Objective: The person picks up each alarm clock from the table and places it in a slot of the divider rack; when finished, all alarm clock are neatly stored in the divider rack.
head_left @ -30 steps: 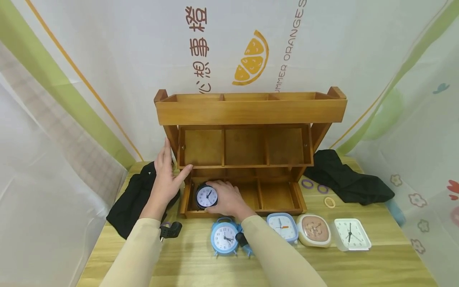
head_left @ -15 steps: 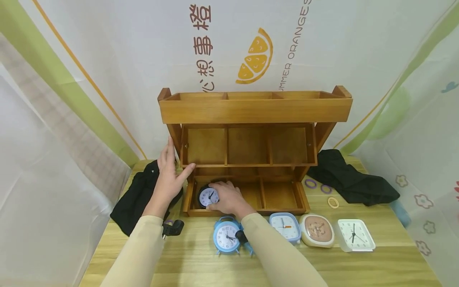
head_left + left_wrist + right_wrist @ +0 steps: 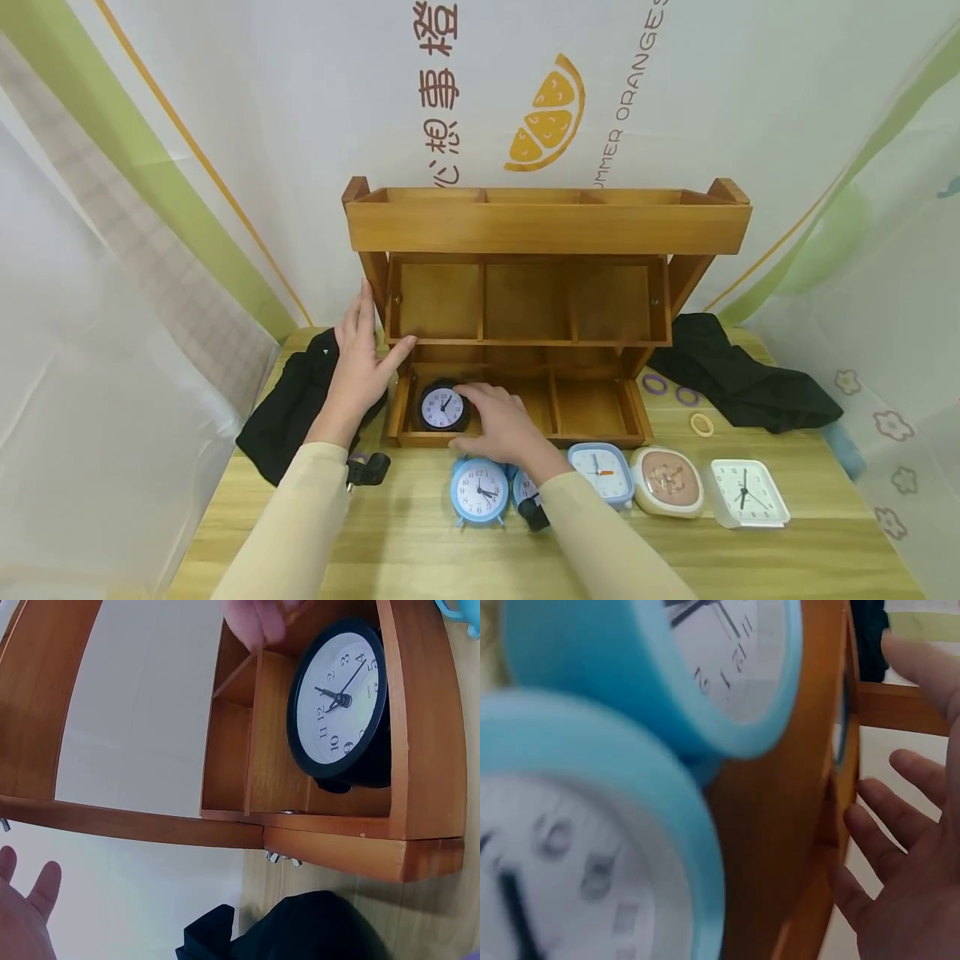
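Observation:
A round black alarm clock [image 3: 442,408] with a white dial sits in the bottom left compartment of a wooden tiered shelf [image 3: 547,229]. In the left wrist view the black clock [image 3: 341,701] leans back inside the compartment walls. My right hand [image 3: 502,425] is just right of that clock, its thumb and fingers spread. The right wrist view shows this hand [image 3: 907,847] holding nothing. At the shelf's left side is my left hand [image 3: 360,367], fingers straight and thumb apart, by the left upright. Below the right hand stands a blue twin-bell alarm clock [image 3: 480,492].
Another blue clock [image 3: 522,487] is partly hidden by the right wrist. Rightward stand a blue square clock [image 3: 602,473], a cream clock [image 3: 670,481] and a white square clock [image 3: 750,493]. Black cloths [image 3: 738,375] flank the shelf. Rings [image 3: 702,425] lie at right.
My right hand has let go of the black clock and drawn back to the right. The clock stays in its compartment. My left hand keeps its place; the head view has shifted slightly.

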{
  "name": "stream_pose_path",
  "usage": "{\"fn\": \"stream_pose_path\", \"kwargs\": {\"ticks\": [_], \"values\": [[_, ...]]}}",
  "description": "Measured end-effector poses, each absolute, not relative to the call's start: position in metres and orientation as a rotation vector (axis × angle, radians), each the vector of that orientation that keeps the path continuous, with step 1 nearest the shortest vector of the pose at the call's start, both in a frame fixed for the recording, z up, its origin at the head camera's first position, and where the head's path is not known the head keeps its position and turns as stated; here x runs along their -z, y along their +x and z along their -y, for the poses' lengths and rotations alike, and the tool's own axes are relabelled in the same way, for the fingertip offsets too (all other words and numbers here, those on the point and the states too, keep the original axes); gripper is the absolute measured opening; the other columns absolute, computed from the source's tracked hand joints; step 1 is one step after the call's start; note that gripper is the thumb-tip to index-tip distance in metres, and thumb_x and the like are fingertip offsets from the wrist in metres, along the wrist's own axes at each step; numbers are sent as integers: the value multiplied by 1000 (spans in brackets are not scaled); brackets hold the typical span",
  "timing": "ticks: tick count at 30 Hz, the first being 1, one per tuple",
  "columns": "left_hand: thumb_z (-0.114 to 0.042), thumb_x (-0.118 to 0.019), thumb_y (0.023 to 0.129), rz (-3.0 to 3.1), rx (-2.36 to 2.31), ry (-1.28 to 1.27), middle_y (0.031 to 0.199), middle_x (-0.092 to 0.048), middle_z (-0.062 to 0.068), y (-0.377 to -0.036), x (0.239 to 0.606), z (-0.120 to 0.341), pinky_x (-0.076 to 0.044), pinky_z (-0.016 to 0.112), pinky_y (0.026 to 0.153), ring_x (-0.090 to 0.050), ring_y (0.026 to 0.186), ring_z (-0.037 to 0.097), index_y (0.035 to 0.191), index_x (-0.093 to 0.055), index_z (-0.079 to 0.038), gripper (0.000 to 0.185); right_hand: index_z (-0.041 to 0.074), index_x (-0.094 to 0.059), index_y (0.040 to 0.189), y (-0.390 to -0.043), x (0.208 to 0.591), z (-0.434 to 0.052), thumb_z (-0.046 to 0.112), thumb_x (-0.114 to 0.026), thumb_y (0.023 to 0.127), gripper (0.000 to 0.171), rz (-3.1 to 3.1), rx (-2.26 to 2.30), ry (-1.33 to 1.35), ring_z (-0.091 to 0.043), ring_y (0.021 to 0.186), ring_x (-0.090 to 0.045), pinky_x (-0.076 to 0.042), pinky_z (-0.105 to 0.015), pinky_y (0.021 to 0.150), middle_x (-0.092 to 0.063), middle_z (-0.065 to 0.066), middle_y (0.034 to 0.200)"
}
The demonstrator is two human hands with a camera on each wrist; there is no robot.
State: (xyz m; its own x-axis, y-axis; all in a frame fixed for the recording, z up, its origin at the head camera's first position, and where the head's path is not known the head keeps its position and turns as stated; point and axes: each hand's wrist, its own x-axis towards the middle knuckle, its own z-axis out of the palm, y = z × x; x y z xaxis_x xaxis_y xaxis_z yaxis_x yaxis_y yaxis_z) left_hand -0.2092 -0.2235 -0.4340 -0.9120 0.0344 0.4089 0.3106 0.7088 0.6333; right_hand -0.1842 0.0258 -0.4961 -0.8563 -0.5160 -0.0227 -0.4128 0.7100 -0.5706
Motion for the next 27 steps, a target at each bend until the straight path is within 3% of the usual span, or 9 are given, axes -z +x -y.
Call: {"fn": "stream_pose_path", "kwargs": {"ticks": [15,21,27], "values": [[-50,-60,103,2630,901,-280,172,-11,22,-212,430,223,-29,70,114,-11,152,49,167,14,-21,102,27,-50,156,-126,488,-60,56,-87,77,91,-2834,706,-922,-32,134,-53,-38,-67,107,-55,0,151],[-54,-57,103,2629,878,-250,171,-10,21,-212,434,223,-20,70,117,-10,150,48,167,14,-23,101,27,-52,154,-112,499,-61,52,-88,78,87,-2880,646,-856,-29,129,-54,-39,-59,102,-58,0,145],[-53,-58,103,2626,864,-245,170,-11,23,-210,434,221,-14,70,117,-10,148,50,168,13,-20,101,25,-55,151,-104,510,-60,54,-90,71,92,-2884,594,-858,-26,124,-55,-37,-59,102,-58,2,143]]}}
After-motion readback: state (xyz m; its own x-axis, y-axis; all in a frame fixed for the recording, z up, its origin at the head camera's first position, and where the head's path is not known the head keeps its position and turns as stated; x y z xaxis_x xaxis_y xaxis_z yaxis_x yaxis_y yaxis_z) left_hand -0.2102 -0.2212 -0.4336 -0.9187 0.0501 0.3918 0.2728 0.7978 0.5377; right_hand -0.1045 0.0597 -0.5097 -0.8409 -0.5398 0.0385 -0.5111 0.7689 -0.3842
